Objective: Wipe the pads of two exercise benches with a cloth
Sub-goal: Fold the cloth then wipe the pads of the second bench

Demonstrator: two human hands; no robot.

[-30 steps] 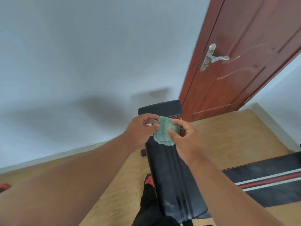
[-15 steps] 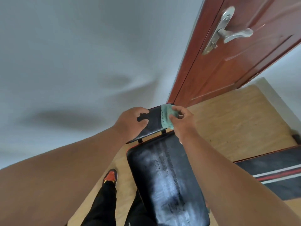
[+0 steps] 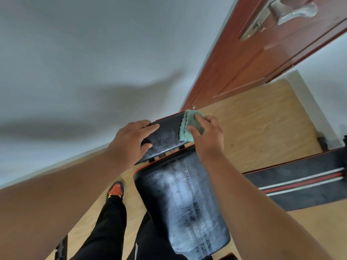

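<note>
A black exercise bench runs away from me, with a long back pad (image 3: pixel 180 207) streaked with damp marks and a smaller end pad (image 3: pixel 165 136) beyond it. My right hand (image 3: pixel 208 136) presses a folded green cloth (image 3: pixel 187 126) flat onto the right end of the small pad. At the pad's left end my left hand (image 3: pixel 131 139) rests with its fingers spread over the surface. A second bench pad (image 3: pixel 300 182), black with red and white stripes, lies on the right.
A red-brown door (image 3: pixel 262 59) with a metal lever handle (image 3: pixel 293 12) stands just beyond the bench. A grey wall (image 3: pixel 93 62) fills the left. Below is a wooden floor (image 3: pixel 253 132), with my black trouser leg and an orange-and-black shoe (image 3: pixel 116 190) left of the bench.
Both hands went from folding the cloth in the air down onto the small end pad. The view tilted downward and closer to the bench.
</note>
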